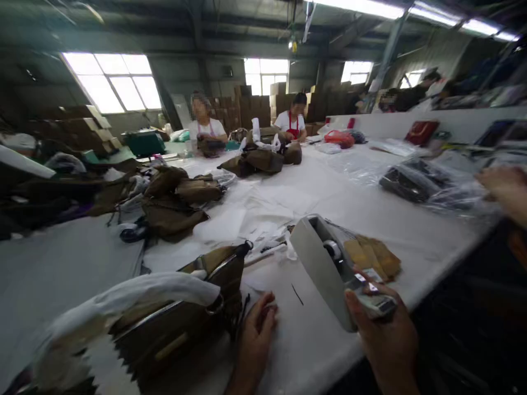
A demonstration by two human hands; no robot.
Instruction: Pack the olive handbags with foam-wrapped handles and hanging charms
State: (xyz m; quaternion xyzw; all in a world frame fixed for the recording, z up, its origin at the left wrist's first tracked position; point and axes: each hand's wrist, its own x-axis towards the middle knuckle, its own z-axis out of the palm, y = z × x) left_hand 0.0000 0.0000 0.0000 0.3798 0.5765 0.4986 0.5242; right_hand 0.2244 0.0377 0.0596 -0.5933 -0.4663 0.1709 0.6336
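A brown handbag [173, 329] with a metal zipper lies at the lower left, its handle [144, 288] wrapped in white padding. Just right of the bag, my left hand [255, 334] is low over the table, fingers loosely bent and a little apart, nothing visible in them. My right hand [387, 334] grips the front end of a grey tape dispenser [317, 274], thumb on the near side and fingers over the top. A roll of tape [331, 249] sits inside the dispenser. Brown paper pieces [374, 257] lie beside it.
More brown bags [177, 203] are piled at left, others [263, 159] farther back. A plastic-wrapped dark item [411, 181] lies at right, near another person's hand [506, 189]. Two people [206, 129] work across the white table [321, 192]. The table's edge runs along the lower right.
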